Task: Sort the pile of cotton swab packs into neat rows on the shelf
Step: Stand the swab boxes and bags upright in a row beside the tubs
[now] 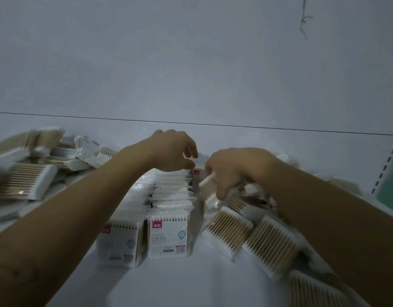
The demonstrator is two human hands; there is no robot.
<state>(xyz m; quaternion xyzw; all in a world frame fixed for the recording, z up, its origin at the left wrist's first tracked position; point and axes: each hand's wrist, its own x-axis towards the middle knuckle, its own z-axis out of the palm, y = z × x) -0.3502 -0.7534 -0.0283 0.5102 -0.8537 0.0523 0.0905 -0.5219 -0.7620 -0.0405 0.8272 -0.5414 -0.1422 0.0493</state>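
Head view: a white shelf [169, 284] fills the lower half of the frame, and a pale back panel [191, 63] rises behind it.

At the lower centre two rows of cotton swab packs stand upright, front to back. The left row [122, 242] is partly covered by the left forearm, and the right row [169, 235] shows a printed label with a red tag. Their far ends are lost under the hands.

A loose pile of packs [25, 180] lies at the left of the frame, heavily blurred. A second loose pile [270, 247] spreads along the lower right, cut off by the frame edge and hidden in part by the right forearm.

The left hand [173, 151] reaches over the far end of the rows with its fingers curled downward. Its fingertips are close to the top edge of a pack, but blur hides whether they pinch it. The right hand [231, 171], just beside it, curls thumb and fingers round a smeared swab pack [207, 180].

At the right edge runs a slotted upright strip [386, 167], with a green surface [392, 187] beyond it.
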